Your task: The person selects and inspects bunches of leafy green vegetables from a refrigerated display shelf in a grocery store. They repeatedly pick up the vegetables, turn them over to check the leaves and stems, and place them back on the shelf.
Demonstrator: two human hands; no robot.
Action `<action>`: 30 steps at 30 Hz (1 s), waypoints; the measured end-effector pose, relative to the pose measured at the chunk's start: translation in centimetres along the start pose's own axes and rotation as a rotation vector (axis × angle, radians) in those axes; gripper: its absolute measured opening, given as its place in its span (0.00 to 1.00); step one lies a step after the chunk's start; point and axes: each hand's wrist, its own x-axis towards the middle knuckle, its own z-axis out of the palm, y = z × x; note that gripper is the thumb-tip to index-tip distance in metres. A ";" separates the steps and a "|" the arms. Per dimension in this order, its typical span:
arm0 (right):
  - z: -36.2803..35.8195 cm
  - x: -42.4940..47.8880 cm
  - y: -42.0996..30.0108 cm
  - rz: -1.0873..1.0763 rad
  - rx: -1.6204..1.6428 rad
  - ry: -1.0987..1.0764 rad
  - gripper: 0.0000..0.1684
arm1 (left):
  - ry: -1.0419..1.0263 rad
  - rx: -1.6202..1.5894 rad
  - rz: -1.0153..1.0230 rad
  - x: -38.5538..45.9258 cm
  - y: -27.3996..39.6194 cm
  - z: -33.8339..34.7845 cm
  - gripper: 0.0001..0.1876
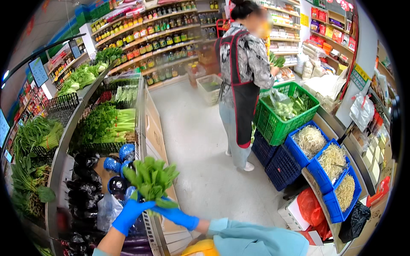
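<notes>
A bunch of green leafy vegetables (152, 179) is held up in front of me, leaves pointing away. My left hand (132, 212), in a blue glove, grips the stem end from the left. From the right, my right hand (177, 217), gloved the same way, supports the stems; its fingers are partly hidden under the leaves. Below the bunch are dark round eggplants (117, 185), some in blue foam netting. A clear plastic bag (108, 209) lies beside my left hand. Long purple eggplants (137, 241) show beneath my left wrist.
Celery (125, 123) and dark plastic-wrapped produce (84, 188) fill the rack at left. A person in an apron (238, 80) stands across the aisle (195, 144), by a green crate (272, 131) of greens. Blue bins of sprouts (331, 161) stand at right.
</notes>
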 end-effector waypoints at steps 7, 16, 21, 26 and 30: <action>-1.9 0.6 -0.3 0.025 0.043 0.093 0.35 | -0.004 0.192 0.018 2.9 0.3 2.2 0.30; 0.5 1.6 -1.0 0.036 -0.167 -0.044 0.39 | 0.107 0.133 -0.087 0.8 -2.2 -1.3 0.26; 2.9 1.2 -2.3 0.103 -0.152 -0.095 0.41 | 0.152 0.024 -0.080 -0.9 -3.4 -2.7 0.25; 4.7 2.4 4.8 0.059 -0.295 -0.177 0.39 | 0.276 0.075 -0.011 -4.5 -3.2 -4.4 0.25; 6.4 2.6 3.3 -0.096 -0.034 -0.356 0.32 | 0.413 0.164 0.205 -6.0 -6.3 -6.5 0.24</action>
